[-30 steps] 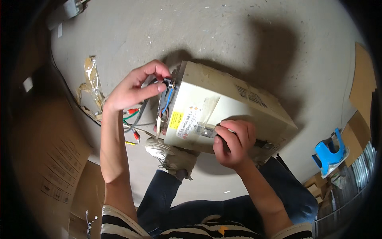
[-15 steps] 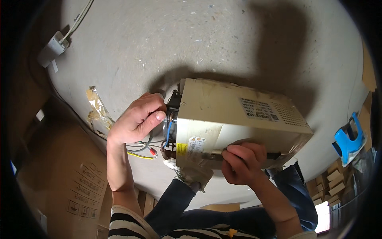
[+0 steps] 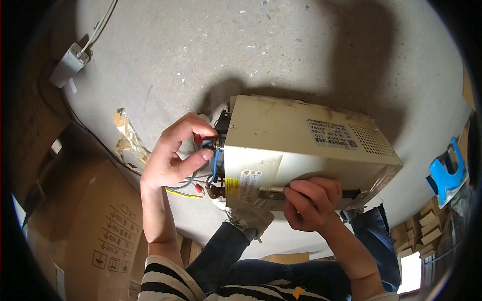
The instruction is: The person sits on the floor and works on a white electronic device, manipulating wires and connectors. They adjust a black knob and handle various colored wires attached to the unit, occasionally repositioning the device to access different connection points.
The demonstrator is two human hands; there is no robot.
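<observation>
A cream metal box [image 3: 281,125] with vent holes and printed labels lies on the floor in front of me. From its left end stick out black terminal parts, and a blue wire [image 3: 216,163] runs down there. My left hand [image 3: 173,153] has its thumb and forefinger around a black ribbed knob [image 3: 208,144] at that end. On the near side, my right hand [image 3: 314,200] is closed around the dark carry handle [image 3: 273,196]; its fingers hide the handle's middle. Below my left hand is a red wire connector [image 3: 199,188] beside a yellow-green wire [image 3: 182,194].
Crumpled clear tape [image 3: 128,133] lies on the floor to the left. A white power strip [image 3: 70,65] with a cord is farther back. Cardboard boxes [image 3: 80,215] stand near left, smaller cartons [image 3: 427,226] at right beside a blue plastic tool [image 3: 447,170]. My shoe touches the box area.
My left hand has shifted, so the black knob now shows between thumb and forefinger. My right hand keeps its grip on the handle. The view has shifted slightly.
</observation>
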